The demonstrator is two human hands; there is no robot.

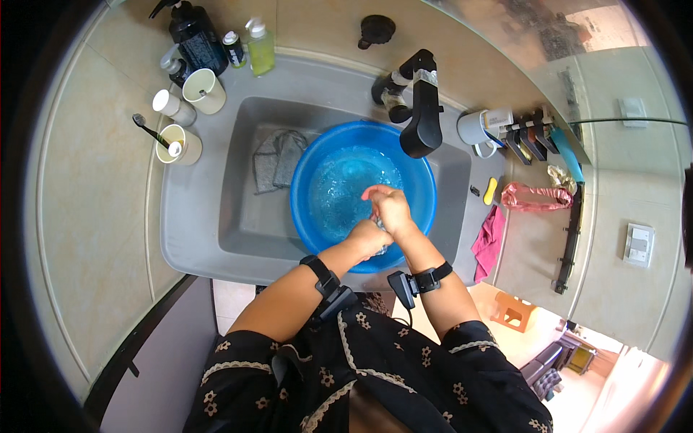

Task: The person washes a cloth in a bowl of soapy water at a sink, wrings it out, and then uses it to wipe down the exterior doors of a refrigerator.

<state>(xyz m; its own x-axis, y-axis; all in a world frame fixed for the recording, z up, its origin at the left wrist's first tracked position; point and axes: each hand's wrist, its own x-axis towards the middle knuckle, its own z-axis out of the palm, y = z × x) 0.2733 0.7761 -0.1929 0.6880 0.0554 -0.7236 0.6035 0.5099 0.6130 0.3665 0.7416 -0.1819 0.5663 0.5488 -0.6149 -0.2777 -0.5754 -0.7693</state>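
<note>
A round blue basin (299,148) of foamy, bluish water stands in the grey sink. Over its near side my two hands are close together. My left hand (366,237) is closed around a small grey wet cloth (381,250), whose end shows below the fist. Just above it, my right hand (392,210) is curled with its fingers bent inward, gripping the upper part of the same cloth. Most of that cloth is hidden by my fingers. Another grey cloth (276,160) lies crumpled on the sink floor, left of the basin.
A black faucet (422,115) reaches over the basin's far right rim. Pump bottles (261,52) and cups (204,92) line the counter's far left, a toothbrush (149,130) in one. On the right lie a pink cloth (489,244) and a yellow brush-like piece (490,191).
</note>
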